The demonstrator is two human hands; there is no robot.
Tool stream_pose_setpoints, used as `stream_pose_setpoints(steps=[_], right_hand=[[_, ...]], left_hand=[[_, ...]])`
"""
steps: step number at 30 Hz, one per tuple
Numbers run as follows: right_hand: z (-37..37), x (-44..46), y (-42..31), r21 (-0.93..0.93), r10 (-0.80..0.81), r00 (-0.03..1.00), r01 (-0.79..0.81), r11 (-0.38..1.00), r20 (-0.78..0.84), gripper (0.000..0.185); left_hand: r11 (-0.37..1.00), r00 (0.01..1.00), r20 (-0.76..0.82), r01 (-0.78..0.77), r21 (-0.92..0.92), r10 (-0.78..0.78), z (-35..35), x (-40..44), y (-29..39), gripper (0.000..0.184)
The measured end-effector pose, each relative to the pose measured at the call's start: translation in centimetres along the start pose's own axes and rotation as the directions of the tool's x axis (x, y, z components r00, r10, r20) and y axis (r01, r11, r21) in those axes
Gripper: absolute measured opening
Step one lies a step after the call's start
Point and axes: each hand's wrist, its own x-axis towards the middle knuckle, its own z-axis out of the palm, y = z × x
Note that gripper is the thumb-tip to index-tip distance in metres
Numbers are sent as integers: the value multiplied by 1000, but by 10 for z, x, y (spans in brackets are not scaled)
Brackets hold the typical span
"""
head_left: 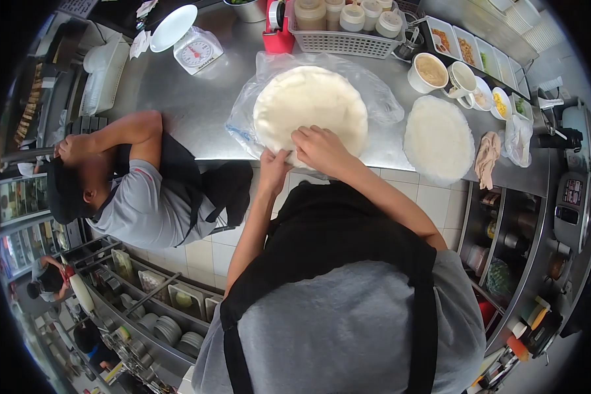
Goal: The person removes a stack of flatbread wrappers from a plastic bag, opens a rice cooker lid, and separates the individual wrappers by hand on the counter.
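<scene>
On the bench [177, 85], the round dough [314, 98] lay mostly beyond both hands: the left hand [274, 169] clamped its near rim; the right hand [321, 150], nearer its middle, had an indeterminable grip.

Dough [308, 98] cream; apron [354, 223] black; shirt [335, 322] grey; cloth [487, 157] pinkish.

grey shirt [335, 322] | black apron [328, 223] | wide black straps [423, 322] | bare forearms [395, 198]

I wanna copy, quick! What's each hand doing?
Left hand: looks closed, pinching the edge of the dough.
Right hand: curled against the dough; whether it's gripping can't be told.
</scene>
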Motion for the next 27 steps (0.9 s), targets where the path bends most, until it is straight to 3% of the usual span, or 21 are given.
stream_pose_setpoints(steps=[2,7,8,11,14,17,20,22,24,27], right_hand=[[7,1,2,51,120,993,-121,991,21,17],[20,11,9,-65,-60,998,59,996,-15,11],[23,14,14,-90,-81,997,81,993,-2,11],[12,22,24,6,56,998,-56,998,-26,10],[8,18,37,305,283,958,-286,908,56,7],[13,12,39,336,421,887,-461,821,188,9],[20,11,21,269,200,976,-170,948,-89,10],[19,19,15,125,141,990,-136,983,-31,10],[20,31,17,-2,121,992,-121,993,44,10],[8,39,25,45,146,989,-147,988,24,10]], left_hand=[[986,999,-51,7,167,1,0,2,1,28],[941,992,-19,-109,319,121,0,4,1,28],[959,996,-26,-80,271,90,2,3,4,31],[983,999,-42,-19,180,27,12,-10,19,42],[977,999,-9,-36,209,39,12,-9,24,50],[965,998,52,-41,258,28,6,8,31,53],[946,998,1,58,319,-62,11,9,50,53],[939,998,13,52,339,-60,14,10,55,54],[924,996,59,-91,371,74,6,15,42,53],[847,964,82,-262,462,253,-7,13,31,54]])
